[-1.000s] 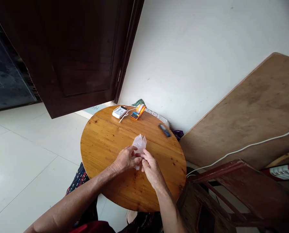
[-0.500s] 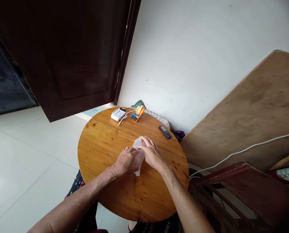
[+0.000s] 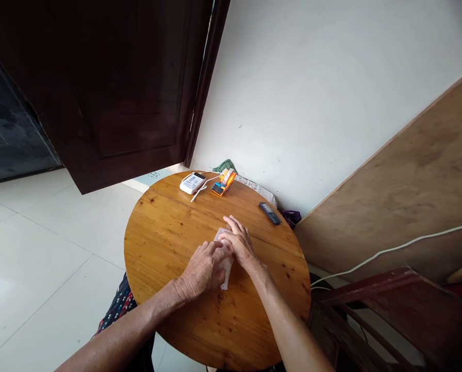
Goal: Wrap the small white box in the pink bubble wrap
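A small folded piece of whitish, see-through plastic, which looks like bubble wrap (image 3: 226, 271), lies on the round wooden table (image 3: 165, 222) in front of me. My left hand (image 3: 205, 266) is curled over its left side, fingers bent across the top and thumb near the lower part. From the right, my right hand (image 3: 239, 240) reaches over its far end. The right thumb rests on the wrap, while the other fingers stretch out past its far edge. The two hands meet over the middle and hide much of the wrap. Whether anything lies inside it, I cannot tell.
An orange tape dispenser (image 3: 224, 182) and a white box-shaped device (image 3: 193, 183) with a cable stand at the table's far edge. A dark, blurred-out long object (image 3: 270, 213) lies at right. Beyond are a dark door (image 3: 126, 93), a wall and a leaning wooden board (image 3: 401, 181).
The far end of the wrap, raised earlier, now lies lower. My right fingers have come off its far edge and stretch beyond it. My left hand has moved slightly right over the wrap.
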The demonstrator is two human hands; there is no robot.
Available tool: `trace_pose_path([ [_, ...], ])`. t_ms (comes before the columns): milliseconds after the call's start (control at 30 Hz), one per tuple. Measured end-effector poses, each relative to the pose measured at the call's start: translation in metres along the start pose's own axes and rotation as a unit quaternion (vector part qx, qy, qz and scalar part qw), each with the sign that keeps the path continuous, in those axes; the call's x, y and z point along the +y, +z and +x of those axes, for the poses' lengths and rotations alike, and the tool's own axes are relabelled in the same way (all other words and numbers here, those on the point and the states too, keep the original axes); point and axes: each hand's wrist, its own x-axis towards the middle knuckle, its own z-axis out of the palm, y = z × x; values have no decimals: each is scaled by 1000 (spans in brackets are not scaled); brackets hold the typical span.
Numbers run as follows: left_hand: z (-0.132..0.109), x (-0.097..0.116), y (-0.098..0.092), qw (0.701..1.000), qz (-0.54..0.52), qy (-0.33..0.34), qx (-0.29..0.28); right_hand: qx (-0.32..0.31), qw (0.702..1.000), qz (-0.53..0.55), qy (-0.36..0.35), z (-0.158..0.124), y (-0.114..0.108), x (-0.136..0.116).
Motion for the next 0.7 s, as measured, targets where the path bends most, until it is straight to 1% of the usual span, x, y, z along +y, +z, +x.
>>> trace_pose_path([
  [67,-2,1,2,1000,-3,9,-2,80,994,54,45,-6,0,8],
  [100,-2,1,3,1000,-2,9,-3,123,983,97,93,-10,-3,12],
  [133,-2,2,4,1000,0,9,-2,152,965,145,156,-16,-7,16],
  [167,-2,3,5,1000,3,10,0,162,942,192,221,-21,-10,20],
  [200,-3,3,6,1000,8,12,3,154,919,231,281,-26,-14,23],
  [233,-3,3,7,1000,13,12,7,134,899,260,327,-30,-17,24],
  [267,-3,3,8,1000,19,11,10,110,885,279,356,-32,-18,25],
  [367,-4,4,11,999,33,8,16,63,870,308,379,-27,-15,23],
  [467,-5,4,10,999,37,10,18,33,861,333,383,-12,-8,18],
  [567,-6,5,8,999,33,9,15,11,862,345,371,3,-4,17],
  [700,-6,10,1,998,57,2,3,-8,874,340,347,12,-5,19],
])
